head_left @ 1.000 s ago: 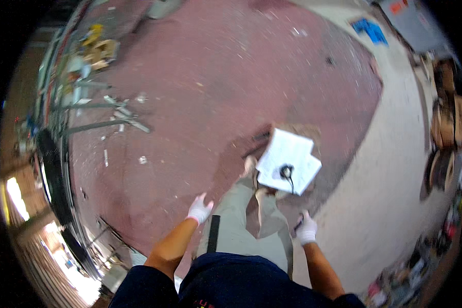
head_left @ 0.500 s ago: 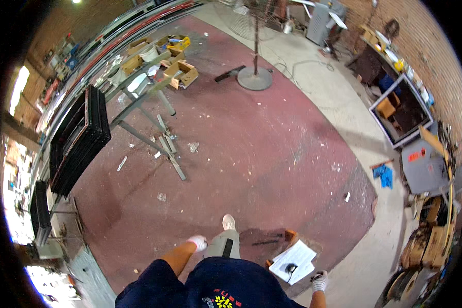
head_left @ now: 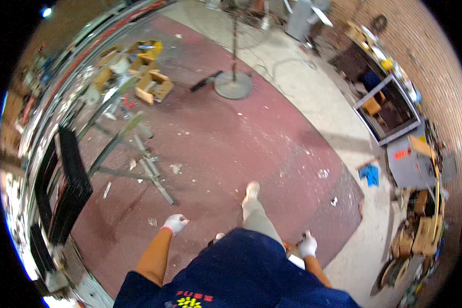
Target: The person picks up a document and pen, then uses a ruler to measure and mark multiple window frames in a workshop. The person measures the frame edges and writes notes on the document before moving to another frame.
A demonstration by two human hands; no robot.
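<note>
My left hand, in a white glove, hangs out over the dark red floor to the left of my body. Its fingers look loosely bent, but blur hides their exact shape, and I see no object in it. On the other side, my right hand, also white-gloved, is curled with a small dark bit showing at its fingers; what that is I cannot make out. Beside that hand, partly hidden by my shirt, are white paper sheets. One leg in grey trousers is stretched forward, its pale shoe on the floor.
Black frames lean stacked on a metal stand at left. Open cardboard boxes sit beyond it. A fan on a round base stands ahead. Along the right wall are a framed panel, a blue cloth and a cable reel.
I have stepped forward, the view turning somewhat. The paper sheets have slipped back beneath my body. Both hands have swung up and forward, the left one farther from my leg.
</note>
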